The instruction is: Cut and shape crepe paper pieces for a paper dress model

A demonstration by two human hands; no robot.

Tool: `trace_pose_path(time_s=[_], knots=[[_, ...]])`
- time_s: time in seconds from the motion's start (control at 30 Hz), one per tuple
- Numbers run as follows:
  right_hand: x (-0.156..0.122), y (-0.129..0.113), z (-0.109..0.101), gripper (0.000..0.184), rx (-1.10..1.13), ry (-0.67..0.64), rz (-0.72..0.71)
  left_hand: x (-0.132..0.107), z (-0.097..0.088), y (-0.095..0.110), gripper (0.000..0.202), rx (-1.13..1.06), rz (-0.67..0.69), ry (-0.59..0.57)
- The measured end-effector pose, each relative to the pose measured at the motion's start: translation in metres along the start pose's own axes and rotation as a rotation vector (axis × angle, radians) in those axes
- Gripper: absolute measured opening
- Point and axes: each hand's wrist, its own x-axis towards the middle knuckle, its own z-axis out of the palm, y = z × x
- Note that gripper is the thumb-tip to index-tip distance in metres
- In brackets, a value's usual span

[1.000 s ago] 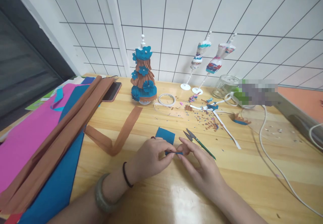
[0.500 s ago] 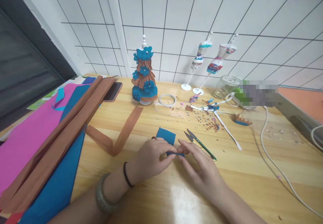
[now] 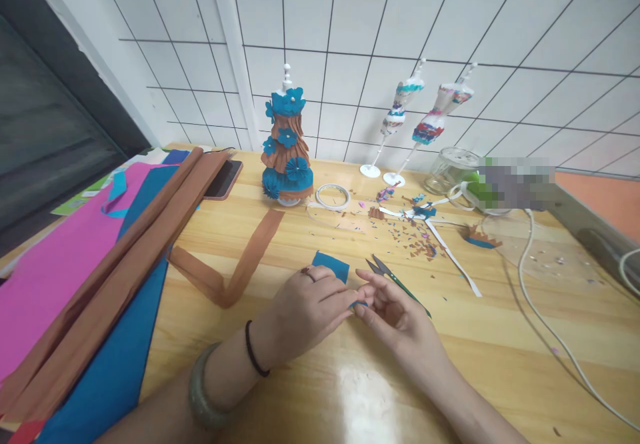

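Between the fingertips of my left hand (image 3: pixel 316 301) and my right hand (image 3: pixel 397 312) is a small folded strip of blue crepe paper (image 3: pixel 359 304). Both hands pinch it, and the left fingers cover most of it. Just behind my left hand lies a flat piece of blue crepe paper (image 3: pixel 332 265). Thread snips (image 3: pixel 397 281) with green handles rest beyond my right hand, which partly hides them. A brown crepe paper strip (image 3: pixel 255 251) lies bent in a V to the left.
A mini dress form (image 3: pixel 286 141) in brown and blue paper stands at the back, with two slimmer forms (image 3: pixel 397 114) to its right. Paper scraps (image 3: pixel 420 244), a tape roll (image 3: pixel 333 197) and a white cable (image 3: pixel 525 257) lie about. Crepe sheets (image 3: pixel 55 237) cover the left side.
My left fingers have slid right over the blue strip, hiding more of it. The right fingers have curled in closer around it. The view has shifted slightly.
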Motion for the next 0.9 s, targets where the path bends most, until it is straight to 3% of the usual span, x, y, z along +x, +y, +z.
trace_pose_path(time_s=[0.33, 0.47, 0.67, 0.8, 0.9], knots=[[0.0001, -0.0008, 0.0011, 0.037, -0.008, -0.021, 0.006, 0.0016, 0.0012, -0.0001, 0.022, 0.103, 0.028, -0.045], [-0.0002, -0.0018, 0.0012, 0.036, -0.029, -0.012, -0.019, 0.0003, 0.0016, 0.0001, 0.016, 0.007, -0.031, -0.050], [-0.0052, -0.0054, -0.0024, 0.039, -0.377, 0.053, -0.303, 0.0035, -0.0060, 0.0059, 0.030, -0.347, -0.256, 0.018], [-0.0068, -0.0060, -0.0053, 0.046, -0.601, -0.002, -0.498, 0.0039, -0.0072, 0.0067, 0.016, -0.466, -0.325, 0.025], [-0.0062, -0.0067, -0.0058, 0.049, -0.651, -0.003, -0.559, 0.0023, -0.0050, 0.0043, 0.012, -0.459, -0.309, 0.028]])
